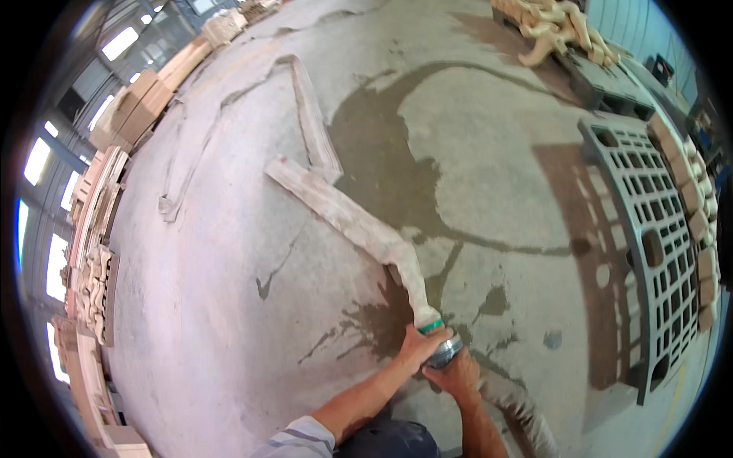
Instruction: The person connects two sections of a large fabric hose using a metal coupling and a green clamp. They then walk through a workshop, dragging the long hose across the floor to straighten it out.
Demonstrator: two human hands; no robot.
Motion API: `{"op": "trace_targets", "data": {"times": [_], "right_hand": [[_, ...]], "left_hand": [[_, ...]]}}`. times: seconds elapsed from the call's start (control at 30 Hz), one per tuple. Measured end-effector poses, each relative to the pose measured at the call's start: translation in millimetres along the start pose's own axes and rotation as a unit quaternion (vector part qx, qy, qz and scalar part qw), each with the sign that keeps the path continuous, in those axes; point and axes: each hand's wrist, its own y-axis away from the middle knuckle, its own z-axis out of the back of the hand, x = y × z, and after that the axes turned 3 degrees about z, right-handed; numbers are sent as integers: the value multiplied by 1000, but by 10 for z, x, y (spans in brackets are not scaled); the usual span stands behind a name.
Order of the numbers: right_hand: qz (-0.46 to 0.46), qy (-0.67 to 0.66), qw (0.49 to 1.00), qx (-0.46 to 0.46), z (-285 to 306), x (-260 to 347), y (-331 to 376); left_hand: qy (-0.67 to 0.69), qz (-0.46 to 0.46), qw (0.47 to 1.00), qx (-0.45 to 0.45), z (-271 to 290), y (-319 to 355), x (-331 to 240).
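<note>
A silver metal hose coupling [444, 349] sits low in the picture, between my two hands. My left hand [418, 345] is closed around its upper left side, just below a green band [432, 326]. Wrapped about its lower right side is my right hand [458, 374], also closed. From the green band a whitish, flattened fabric hose [351, 217] runs away up and to the left, then doubles back on itself. Another hose length [519, 404] passes beside my right forearm toward the lower right. My fingers partly hide the coupling.
Dark wet patches [382, 145] spread over the concrete floor [206, 305]. At right a grey slatted pallet [649, 244] stands on edge beside wooden pieces. Curved wooden parts [561, 30] lie piled at the far right. Stacked timber [95, 195] lines the left side.
</note>
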Motion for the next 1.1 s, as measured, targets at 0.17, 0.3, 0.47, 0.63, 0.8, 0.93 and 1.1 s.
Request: {"op": "trace_targets", "data": {"times": [0.17, 0.3, 0.47, 0.63, 0.8, 0.93, 1.1], "right_hand": [[19, 38, 998, 41, -175, 49, 22], [8, 49, 997, 53, -34, 44, -21], [2, 0, 999, 46, 50, 9, -54], [21, -59, 994, 89, 63, 119, -114], [-10, -41, 998, 49, 147, 9, -94], [11, -73, 997, -3, -8, -115, -55], [-8, -52, 999, 1, 37, -52, 32]], "left_hand": [[-3, 39, 999, -37, 236, 85, 64], [0, 33, 994, -104, 193, -237, 425], [7, 75, 997, 35, 274, -185, -158], [-7, 180, 979, -93, 465, -232, -87], [46, 114, 992, 15, 286, -309, -53], [42, 119, 991, 32, 238, -287, -64], [34, 129, 991, 16, 241, -189, -63]]}}
